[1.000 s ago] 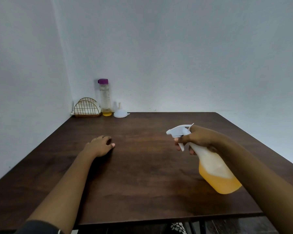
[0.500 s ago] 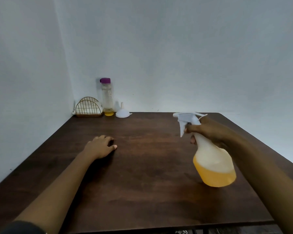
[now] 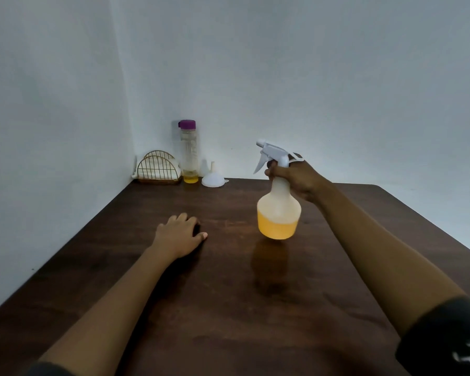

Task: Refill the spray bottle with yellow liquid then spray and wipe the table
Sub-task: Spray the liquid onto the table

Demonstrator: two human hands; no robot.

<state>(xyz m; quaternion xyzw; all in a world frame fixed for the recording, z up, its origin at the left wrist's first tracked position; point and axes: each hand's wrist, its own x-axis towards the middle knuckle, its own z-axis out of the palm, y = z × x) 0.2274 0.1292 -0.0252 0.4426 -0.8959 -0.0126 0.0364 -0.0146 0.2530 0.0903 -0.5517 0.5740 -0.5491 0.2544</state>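
- Head view, far-left back corner: a wire rack (image 3: 158, 169) stands against the wall with something white in it, possibly napkins. I cannot tell for certain.
- The left hand (image 3: 178, 236) rests palm down on the table (image 3: 228, 308), fingers loosely bent and holding nothing. It is well apart from the rack, though nearer to it than the other hand is.
- A tall bottle (image 3: 188, 153) with a purple cap stands just beside the rack, with only a little yellow liquid at its bottom.
- A white funnel (image 3: 213, 180) sits mouth down next to it.
- The spray bottle (image 3: 278, 210) hangs clear of the wood, right of the left hand. Its long axis is nearly upright and its lower part is yellow, so the refill looks done.
- Its nozzle points left and away and does not tip down at the tabletop. Spraying likely calls for tipping the head forward so the mist lands on the wood.
- The right hand (image 3: 296, 176) grips the bottle's neck. The trigger juts out in front of the fingers, and whether one rests on it I cannot tell.
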